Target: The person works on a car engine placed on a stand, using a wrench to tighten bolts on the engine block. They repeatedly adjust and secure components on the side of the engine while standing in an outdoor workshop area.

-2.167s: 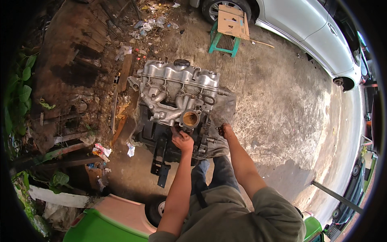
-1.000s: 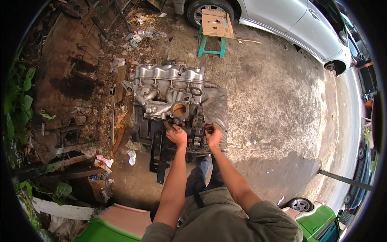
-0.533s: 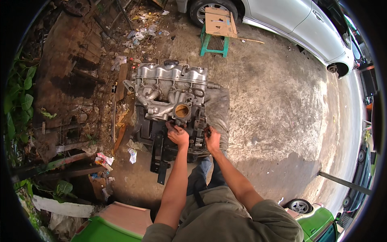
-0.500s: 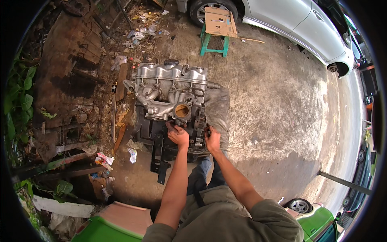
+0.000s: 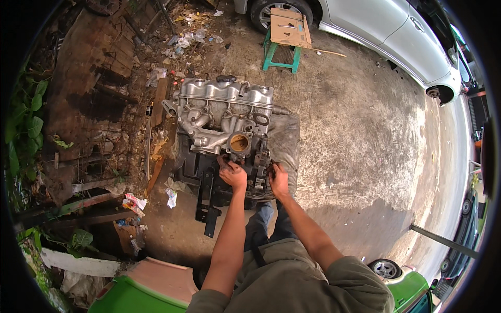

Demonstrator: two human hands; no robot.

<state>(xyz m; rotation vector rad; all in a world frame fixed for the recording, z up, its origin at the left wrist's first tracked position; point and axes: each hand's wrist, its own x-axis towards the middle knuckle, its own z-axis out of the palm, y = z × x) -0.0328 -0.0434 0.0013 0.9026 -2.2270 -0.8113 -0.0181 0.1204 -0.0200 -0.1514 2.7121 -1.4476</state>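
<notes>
In front of me stands an engine with a ribbed silver valve cover [image 5: 209, 89] and a cast intake manifold [image 5: 206, 143]. The manifold's round opening [image 5: 239, 143] faces up and is brownish inside. Just below that opening, my left hand [image 5: 233, 175] is closed, its curled fingers against the engine; what they grip is hidden. At the engine's right side my right hand [image 5: 278, 179] is closed too, fingers pinched by the dark metal parts [image 5: 259, 169]. Something small and dark shows at its fingertips, too small to name. A long black bracket [image 5: 205, 193] hangs left of my left forearm.
A grey cloth or sheet [image 5: 286, 138] lies under the engine's right side. Beyond it are a green stool [image 5: 281, 60] topped with cardboard [image 5: 289, 34] and a silver car [image 5: 365, 21]. Litter and wooden boards [image 5: 159, 101] lie left. A green car body [image 5: 138, 295] stands near me.
The whole view has shifted slightly, so the engine sits a little farther right in the picture. Both hands stay at the same spots on the engine.
</notes>
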